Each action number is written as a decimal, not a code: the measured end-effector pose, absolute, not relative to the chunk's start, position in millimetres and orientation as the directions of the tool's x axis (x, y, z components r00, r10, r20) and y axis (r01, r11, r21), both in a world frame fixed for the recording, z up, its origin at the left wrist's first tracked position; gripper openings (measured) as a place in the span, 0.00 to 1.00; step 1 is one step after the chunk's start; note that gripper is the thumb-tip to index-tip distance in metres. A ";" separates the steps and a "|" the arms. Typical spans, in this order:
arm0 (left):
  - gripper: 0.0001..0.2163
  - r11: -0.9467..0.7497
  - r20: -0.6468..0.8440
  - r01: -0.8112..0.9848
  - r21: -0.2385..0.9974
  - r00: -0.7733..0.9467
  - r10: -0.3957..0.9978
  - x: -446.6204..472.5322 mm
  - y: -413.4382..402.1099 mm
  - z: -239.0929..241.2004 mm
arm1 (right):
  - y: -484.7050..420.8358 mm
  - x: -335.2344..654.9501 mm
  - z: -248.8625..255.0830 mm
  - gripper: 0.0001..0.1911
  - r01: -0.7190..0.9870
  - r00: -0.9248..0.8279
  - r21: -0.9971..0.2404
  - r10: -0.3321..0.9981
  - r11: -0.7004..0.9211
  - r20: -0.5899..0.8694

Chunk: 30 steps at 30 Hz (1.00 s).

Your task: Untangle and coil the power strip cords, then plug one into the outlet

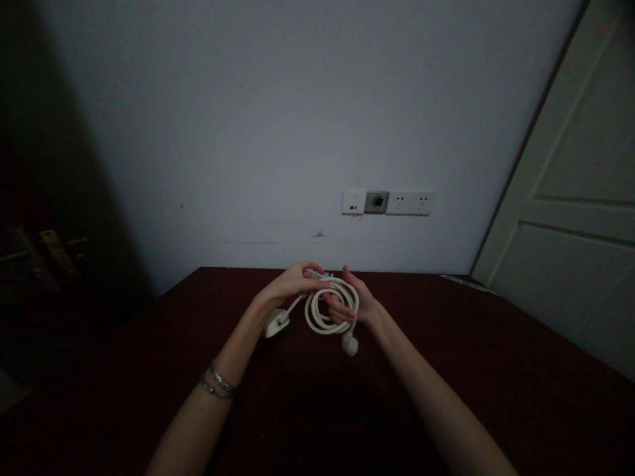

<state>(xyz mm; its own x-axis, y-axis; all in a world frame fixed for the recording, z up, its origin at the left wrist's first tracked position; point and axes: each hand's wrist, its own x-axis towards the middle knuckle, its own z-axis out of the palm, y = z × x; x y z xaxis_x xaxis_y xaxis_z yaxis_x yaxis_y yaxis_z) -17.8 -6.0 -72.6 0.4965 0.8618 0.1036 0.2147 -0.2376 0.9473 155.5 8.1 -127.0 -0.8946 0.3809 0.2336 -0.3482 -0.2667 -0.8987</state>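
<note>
A white power cord, wound into several loops, is held above the dark red table between my hands. My left hand pinches the top left of the coil, near a small pale bluish piece at the loops' upper edge. My right hand has its fingers through the loops and curled round their right side, with the thumb raised. Below it hangs the cord's white plug. At the other end, a white extension socket block is beside my left wrist, partly hidden by it.
The dark red table reaches back to a pale wall with a row of wall sockets and a grey switch plate. A flat, thin item lies at the table's back right edge. A white panelled door stands at right.
</note>
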 end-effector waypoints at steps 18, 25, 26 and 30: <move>0.17 -0.244 0.108 0.103 0.964 0.687 0.718 -16.0 10.8 -97.4 | 12.6 167.4 -116.2 0.14 -0.400 -0.779 -0.889 0.595 -0.225 0.200; 0.07 -0.088 0.024 0.125 0.988 0.445 0.895 -10.1 20.0 -101.7 | 15.1 156.7 -118.5 0.13 -0.440 -0.622 -0.889 0.756 -0.125 0.202; 0.08 -0.058 0.016 0.084 0.995 0.435 0.900 -9.1 20.0 -102.0 | 15.9 155.4 -119.4 0.13 -0.437 -0.604 -0.893 0.772 -0.110 0.200; 0.07 0.048 -0.012 -0.070 0.996 0.442 0.897 -7.7 20.1 -101.8 | 18.5 154.0 -122.0 0.10 -0.411 -0.520 -0.910 0.832 -0.049 0.190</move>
<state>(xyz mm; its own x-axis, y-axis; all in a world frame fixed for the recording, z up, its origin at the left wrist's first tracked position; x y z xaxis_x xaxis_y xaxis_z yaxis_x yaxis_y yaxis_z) -7.7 20.1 -101.8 0.4421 0.8969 -0.0118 -0.0702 0.0477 0.9964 154.0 18.5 -122.0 -0.5205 0.8325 0.1898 -0.4107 -0.0491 -0.9105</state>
